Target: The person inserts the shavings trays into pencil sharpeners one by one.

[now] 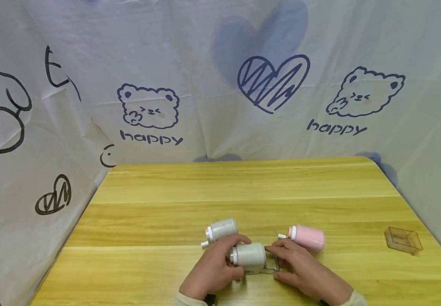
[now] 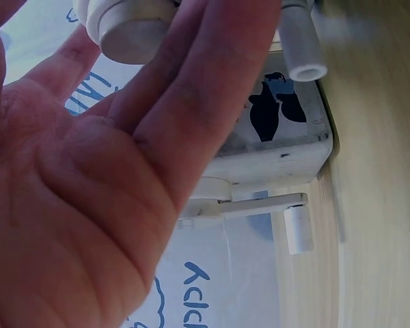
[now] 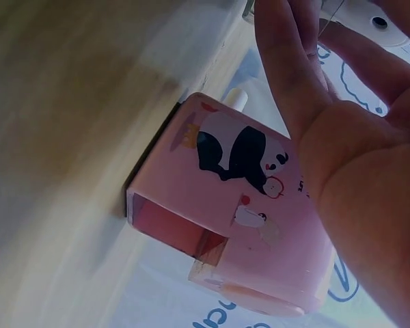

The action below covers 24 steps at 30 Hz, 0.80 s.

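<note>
My left hand (image 1: 213, 268) grips a white crank pencil sharpener (image 1: 252, 254) between thumb and fingers, close to the table's front. On its right, my right hand (image 1: 305, 268) holds a clear shavings drawer (image 1: 271, 264) at the sharpener's end; whether the drawer is partly inside cannot be told. Behind my left hand stands a second white sharpener (image 1: 224, 228), its crank (image 2: 260, 206) showing in the left wrist view. A pink sharpener (image 1: 309, 237) with a panda print stands just beyond my right hand; its drawer slot (image 3: 174, 229) gapes in the right wrist view.
A see-through brownish drawer (image 1: 403, 240) lies apart near the right edge of the wooden table (image 1: 220, 187). White cloth (image 1: 213, 85) with drawn hearts and bears hangs behind the table and along its sides.
</note>
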Tool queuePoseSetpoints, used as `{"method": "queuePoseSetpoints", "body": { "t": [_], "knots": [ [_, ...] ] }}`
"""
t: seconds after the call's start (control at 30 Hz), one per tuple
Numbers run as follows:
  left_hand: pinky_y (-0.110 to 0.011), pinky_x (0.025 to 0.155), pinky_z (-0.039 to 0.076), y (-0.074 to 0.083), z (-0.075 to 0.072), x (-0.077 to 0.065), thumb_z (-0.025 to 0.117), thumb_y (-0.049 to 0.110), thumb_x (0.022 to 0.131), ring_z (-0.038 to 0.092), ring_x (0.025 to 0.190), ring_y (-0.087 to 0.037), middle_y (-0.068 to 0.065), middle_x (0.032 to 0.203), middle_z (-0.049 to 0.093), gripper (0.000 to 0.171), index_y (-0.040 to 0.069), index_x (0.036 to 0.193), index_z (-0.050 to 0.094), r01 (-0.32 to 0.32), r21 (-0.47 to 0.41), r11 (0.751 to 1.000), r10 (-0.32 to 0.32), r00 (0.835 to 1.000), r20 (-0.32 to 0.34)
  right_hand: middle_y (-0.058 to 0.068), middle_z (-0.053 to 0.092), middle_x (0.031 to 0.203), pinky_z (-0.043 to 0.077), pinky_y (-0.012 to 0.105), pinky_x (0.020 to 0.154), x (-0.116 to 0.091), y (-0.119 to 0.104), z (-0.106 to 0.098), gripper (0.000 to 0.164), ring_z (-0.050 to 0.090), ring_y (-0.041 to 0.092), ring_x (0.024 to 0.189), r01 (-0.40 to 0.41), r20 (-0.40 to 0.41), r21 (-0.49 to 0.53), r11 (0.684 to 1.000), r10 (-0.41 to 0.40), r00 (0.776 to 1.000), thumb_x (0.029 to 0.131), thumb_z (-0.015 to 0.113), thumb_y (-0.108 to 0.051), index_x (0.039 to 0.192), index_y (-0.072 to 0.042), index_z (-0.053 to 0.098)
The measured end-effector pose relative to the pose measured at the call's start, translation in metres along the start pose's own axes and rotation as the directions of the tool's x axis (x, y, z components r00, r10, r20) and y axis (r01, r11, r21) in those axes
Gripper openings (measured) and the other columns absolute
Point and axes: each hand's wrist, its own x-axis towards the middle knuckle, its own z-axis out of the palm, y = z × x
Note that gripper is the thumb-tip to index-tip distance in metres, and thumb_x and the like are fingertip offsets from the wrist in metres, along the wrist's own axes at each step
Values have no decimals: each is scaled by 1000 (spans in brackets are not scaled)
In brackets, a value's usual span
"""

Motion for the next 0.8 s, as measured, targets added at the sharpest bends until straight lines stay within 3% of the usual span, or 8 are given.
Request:
{"method": "queuePoseSetpoints", "body": {
  "t": [0.23, 0.8],
  "knots": [
    [-28, 68, 47, 1, -1, 0, 71, 7, 71, 55, 83, -11, 4, 113, 58, 53, 30, 117, 59, 0, -6, 1000, 0, 1000, 0, -7, 51, 118, 46, 31, 83, 1, -1, -1, 50, 49, 7, 101, 36, -20, -70, 997, -38, 999, 87, 68, -32, 132, -13, 57],
    [-28, 65, 47, 0, 0, -1, 71, 6, 70, 55, 81, -13, 6, 113, 58, 53, 28, 118, 60, 0, -51, 999, -1, 1000, -5, -9, 50, 117, 46, 31, 82, 2, -1, 1, 49, 48, 6, 100, -9, 24, -21, 1000, 10, 1000, 89, 65, -36, 132, -13, 57]
  ]
}}
